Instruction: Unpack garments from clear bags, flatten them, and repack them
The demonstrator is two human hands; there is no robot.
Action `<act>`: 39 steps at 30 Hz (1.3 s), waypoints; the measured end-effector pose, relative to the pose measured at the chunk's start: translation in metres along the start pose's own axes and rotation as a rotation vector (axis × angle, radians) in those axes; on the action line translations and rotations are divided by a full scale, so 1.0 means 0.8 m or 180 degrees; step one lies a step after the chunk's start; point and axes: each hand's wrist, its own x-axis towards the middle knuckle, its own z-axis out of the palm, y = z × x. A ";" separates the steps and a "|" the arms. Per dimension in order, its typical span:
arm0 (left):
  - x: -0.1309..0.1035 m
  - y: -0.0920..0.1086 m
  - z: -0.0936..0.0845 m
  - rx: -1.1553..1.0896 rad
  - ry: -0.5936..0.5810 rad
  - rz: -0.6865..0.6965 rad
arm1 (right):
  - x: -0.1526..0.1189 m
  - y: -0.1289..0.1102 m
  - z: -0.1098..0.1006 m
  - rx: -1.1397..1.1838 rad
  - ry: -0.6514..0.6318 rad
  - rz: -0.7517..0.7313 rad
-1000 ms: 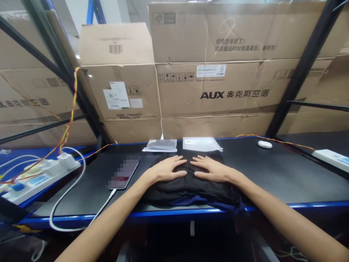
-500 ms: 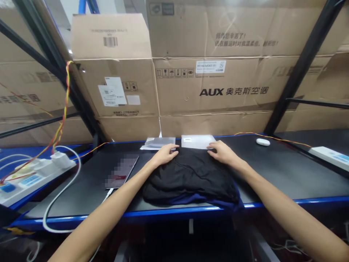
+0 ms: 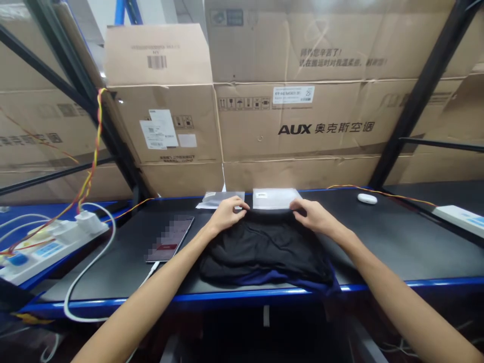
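A black piece of clothing [image 3: 268,247], with dark blue fabric showing along its near edge, lies folded and wrinkled on the black tabletop [image 3: 381,242]. My left hand [image 3: 229,213] pinches its far left corner between thumb and fingers. At the far right corner, my right hand [image 3: 314,216] grips the same cloth in a pinch. Between the hands the far edge is lifted slightly and looks taut. Just beyond it lie two flat translucent plastic packets, a left packet [image 3: 214,199] and a right packet [image 3: 274,198].
Left of the cloth a phone [image 3: 172,242] lies plugged into a white cable [image 3: 109,237]. Power strips stand at the left [image 3: 53,252] and right [image 3: 459,218]. A small white case [image 3: 367,199] sits at the back right. Large cardboard [image 3: 325,151] stands behind the table.
My fingers have closed on the far corners of the cloth, and its far edge has come up slightly and straightened. The view has shifted a little.
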 end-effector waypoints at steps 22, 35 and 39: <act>-0.068 0.054 -0.062 0.0021 -0.1193 0.0124 | -0.100 -0.052 -0.037 0.0786 -0.0472 -0.0236; -0.090 0.057 -0.087 -0.0255 -0.1414 -0.0447 | -0.107 -0.063 -0.050 0.0851 -0.0771 0.0421; -0.077 0.050 -0.074 0.0122 -0.0829 -0.0650 | -0.089 -0.055 -0.041 0.0557 -0.0391 0.0495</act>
